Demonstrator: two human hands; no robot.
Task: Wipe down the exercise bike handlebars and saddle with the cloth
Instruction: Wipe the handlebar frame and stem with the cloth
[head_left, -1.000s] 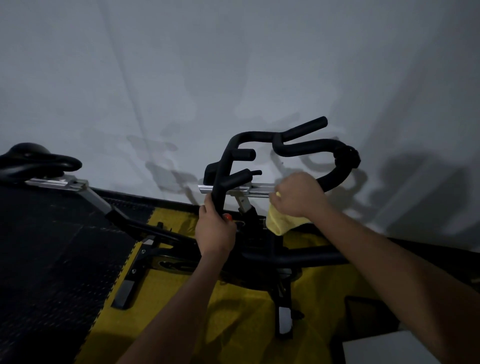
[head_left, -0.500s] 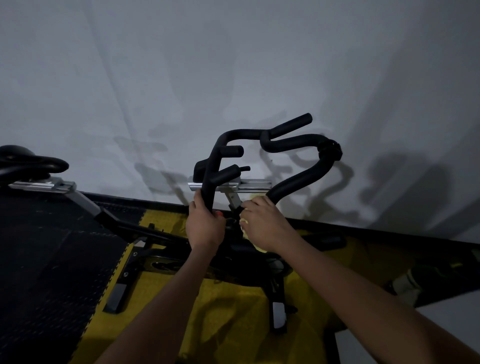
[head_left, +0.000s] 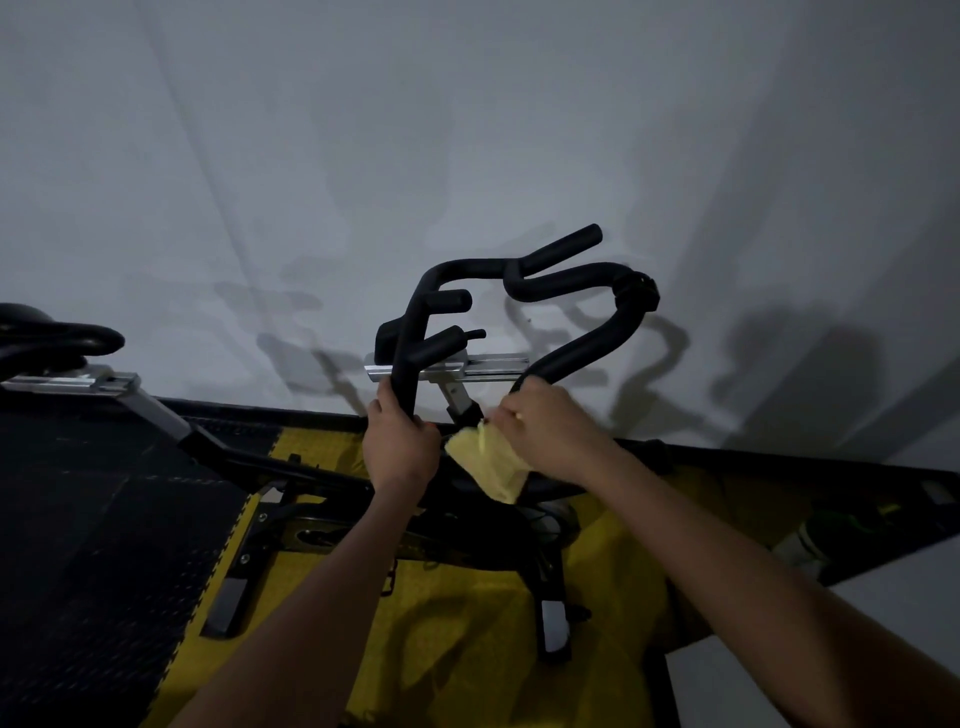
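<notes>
1. The saddle (head_left: 57, 335) is seen at the far left edge, well apart from both hands and untouched; by judgement it is the part of the task not yet reached.
2. The left hand (head_left: 400, 447) is wrapped round the near end of the left bar of the handlebars (head_left: 519, 280), fingers curled closed on the black foam, apparently to steady the bike.
3. The cloth (head_left: 491, 462), pale yellow, is pinched between thumb and fingers of the right hand (head_left: 550, 431) and hangs below and to the left of those fingers, between the two hands.
4. The near end of the right bar is met just above the right-hand fingers (head_left: 511, 413); whether the cloth is pressed on the foam there cannot be told, since the hand hides the contact.
5. A risk is judged: most of the cloth dangles free, so the bar could be rubbed by bare fingers rather than fabric if the cloth is not regathered.
6. A second risk is judged: the loose tail could be snagged on the silver slider rail (head_left: 488, 366) or the stem just above the fingers, and pulled from the light pinch.
7. The section under the left hand could be left unwiped unless that grip is shifted.
</notes>
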